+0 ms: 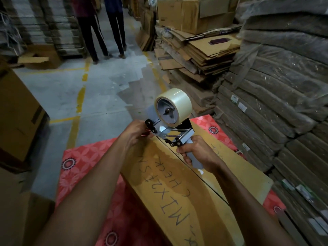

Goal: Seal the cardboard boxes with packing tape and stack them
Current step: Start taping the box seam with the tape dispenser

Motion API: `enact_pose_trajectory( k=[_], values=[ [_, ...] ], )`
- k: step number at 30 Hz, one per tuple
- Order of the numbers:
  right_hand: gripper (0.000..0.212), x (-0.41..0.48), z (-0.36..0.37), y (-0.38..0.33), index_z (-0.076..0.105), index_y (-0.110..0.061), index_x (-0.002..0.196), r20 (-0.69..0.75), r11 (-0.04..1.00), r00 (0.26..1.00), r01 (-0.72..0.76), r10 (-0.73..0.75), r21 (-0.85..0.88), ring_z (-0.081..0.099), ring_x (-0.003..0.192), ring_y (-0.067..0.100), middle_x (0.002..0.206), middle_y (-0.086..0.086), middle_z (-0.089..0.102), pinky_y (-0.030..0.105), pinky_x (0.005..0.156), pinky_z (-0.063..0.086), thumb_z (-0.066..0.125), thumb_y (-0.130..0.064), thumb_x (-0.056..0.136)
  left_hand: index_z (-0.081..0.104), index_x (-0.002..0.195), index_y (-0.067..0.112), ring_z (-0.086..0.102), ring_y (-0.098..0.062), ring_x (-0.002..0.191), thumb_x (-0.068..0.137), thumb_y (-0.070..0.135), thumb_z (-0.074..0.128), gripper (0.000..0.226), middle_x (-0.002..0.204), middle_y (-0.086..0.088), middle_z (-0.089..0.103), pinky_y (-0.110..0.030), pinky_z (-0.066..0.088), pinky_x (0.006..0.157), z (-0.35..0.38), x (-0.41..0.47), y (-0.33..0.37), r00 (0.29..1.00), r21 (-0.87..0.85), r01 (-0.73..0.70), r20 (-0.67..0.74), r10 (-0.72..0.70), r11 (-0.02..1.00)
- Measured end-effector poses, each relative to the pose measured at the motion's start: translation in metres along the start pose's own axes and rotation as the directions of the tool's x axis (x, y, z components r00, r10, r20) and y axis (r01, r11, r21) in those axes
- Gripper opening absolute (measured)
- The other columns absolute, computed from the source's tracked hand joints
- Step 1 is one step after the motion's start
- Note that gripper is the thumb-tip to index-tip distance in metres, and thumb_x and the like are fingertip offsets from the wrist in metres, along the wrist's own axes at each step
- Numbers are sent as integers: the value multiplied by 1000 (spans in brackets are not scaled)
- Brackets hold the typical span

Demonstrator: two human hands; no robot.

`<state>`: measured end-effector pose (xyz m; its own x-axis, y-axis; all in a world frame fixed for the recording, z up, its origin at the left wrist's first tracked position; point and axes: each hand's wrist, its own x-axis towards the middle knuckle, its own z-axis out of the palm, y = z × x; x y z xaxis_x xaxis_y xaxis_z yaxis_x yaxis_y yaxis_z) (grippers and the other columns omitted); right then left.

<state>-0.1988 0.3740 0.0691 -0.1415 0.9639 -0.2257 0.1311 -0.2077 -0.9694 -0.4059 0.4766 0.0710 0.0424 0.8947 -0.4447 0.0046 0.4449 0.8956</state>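
1. your right hand (198,153) has its fingers clamped on the dispenser (174,125) handle.
2. your left hand (136,132) pinches the dispenser's front end.
3. the dispenser sits at the far end of the box (177,183) seam.

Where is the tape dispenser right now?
In the head view, the tape dispenser is mid-frame at the far end of the cardboard box, its handle in the right hand, the left hand at its front.

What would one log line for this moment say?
right hand: grips tape dispenser handle | left hand: at dispenser front | cardboard box: seam partly taped
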Motion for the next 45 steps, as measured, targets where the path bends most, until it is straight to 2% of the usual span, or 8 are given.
enact_pose_trajectory(
  k=[3, 7, 19, 29, 32, 37, 40, 45],
  values=[
    [37, -15, -4, 3, 50, 23, 83, -29, 1000, 1000, -13, 13, -14, 41, 46, 21, 62, 17, 46, 31, 47, 33, 68, -6, 69, 69, 80, -6, 56, -19, 52, 86, -3, 67, 7, 63, -14, 63, -22, 50, 46, -17, 16, 6, 998, 93, -31, -47, 35, 995],
    [22, -37, -6, 17, 55, -3, 56, -65, 996, 994, -93, 93, 11, 40, 41, 20, 50, 8, 46, 32, 50, 32, 68, 2, 73, 76, 87, -5, 65, -20, 58, 74, 11, 85, 22, 77, -17, 74, -29, 56, 60, -41, 43, -1, 992, 182, -34, -117, 56, 983],
    [13, -46, -6, 35, 59, 1, 64, -174, 987, 972, -162, 156, -21, 43, 43, 21, 53, 14, 49, 32, 48, 33, 66, 5, 74, 80, 80, 14, 74, -28, 87, 88, 33, 74, 22, 80, -3, 77, -44, 59, 87, -13, 52, -41, 980, 338, -139, -85, 178, 931],
    [32, -43, -2, 25, 59, -14, 48, -190, 965, 956, -244, 223, -92, 45, 42, 21, 51, 9, 53, 29, 47, 33, 67, 3, 74, 77, 80, 5, 68, -25, 84, 80, 43, 81, 38, 82, -8, 73, -34, 51, 71, -12, 71, -49, 986, 526, -45, -113, 122, 849],
    [23, -42, -5, 18, 60, -10, 55, -162, 946, 950, -289, 265, -148, 48, 44, 21, 53, 10, 55, 28, 46, 35, 66, 0, 75, 74, 88, 3, 66, -28, 89, 80, 59, 74, 56, 92, -10, 71, -35, 53, 78, -14, 73, -49, 990, 690, 53, -132, 54, 722],
    [21, -39, -7, 10, 61, -7, 58, -147, 922, 952, -297, 268, -247, 49, 44, 21, 54, 10, 57, 26, 43, 37, 67, -3, 78, 72, 91, 6, 65, -35, 90, 92, 35, 59, 31, 101, -16, 71, -42, 56, 80, 13, 58, -41, 924, 828, -94, -133, 357, 553],
    [20, -38, -8, 7, 62, -4, 58, -157, 915, 953, -294, 259, -275, 50, 42, 22, 54, 12, 59, 23, 40, 36, 65, -1, 78, 63, 114, 10, 60, -36, 111, 93, 36, 56, 34, 123, -15, 64, -43, 51, 92, 27, 52, -44, 978, 893, -171, 103, 180, 416],
    [26, -39, -12, 6, 58, -7, 54, -143, 896, 962, -268, 232, -353, 48, 35, 20, 46, 4, 55, 23, 39, 36, 61, 3, 77, 52, 136, 18, 54, -34, 123, 96, 32, 58, 43, 139, -13, 55, -46, 46, 103, 24, 54, -50, 985, 931, -156, 120, 127, 330]
  ],
)
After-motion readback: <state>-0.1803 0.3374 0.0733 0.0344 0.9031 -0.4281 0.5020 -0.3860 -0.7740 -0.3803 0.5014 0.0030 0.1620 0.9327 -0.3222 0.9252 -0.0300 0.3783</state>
